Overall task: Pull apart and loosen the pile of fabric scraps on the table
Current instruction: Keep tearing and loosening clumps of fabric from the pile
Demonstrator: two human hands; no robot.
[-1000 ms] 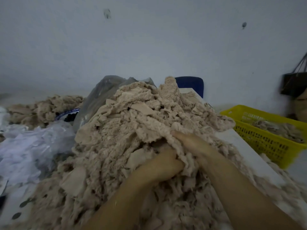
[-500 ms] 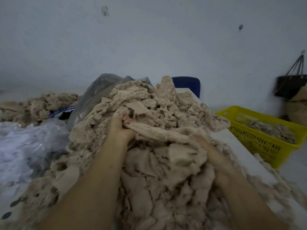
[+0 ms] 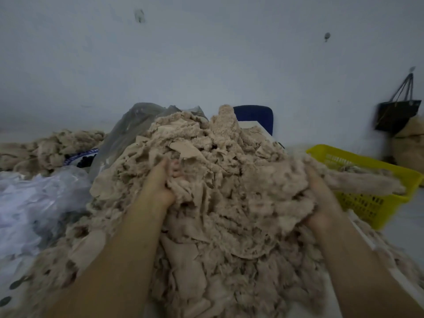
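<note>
A tall heap of beige fabric scraps [image 3: 220,161] fills the middle of the table. My left hand [image 3: 160,180] grips a bunch of scraps on the heap's left slope, fingers curled into the cloth. My right hand [image 3: 321,196] holds the right end of a wide clump of scraps [image 3: 259,196] that stretches between both hands. Its fingertips are buried in the cloth, and part of the clump hangs over the yellow basket's near rim.
A yellow plastic basket [image 3: 376,207] with some scraps stands at the right, beside the table edge [image 3: 376,251]. Grey plastic bags [image 3: 128,131] and white plastic [image 3: 29,203] lie at the left, with another beige pile [image 3: 52,148] behind. A blue chair back [image 3: 254,115] and a dark bag [image 3: 394,113] are by the wall.
Both hands started close together in the middle of the heap. The left went up and left, the right swung out toward the basket, and a clump now stretches between them.
</note>
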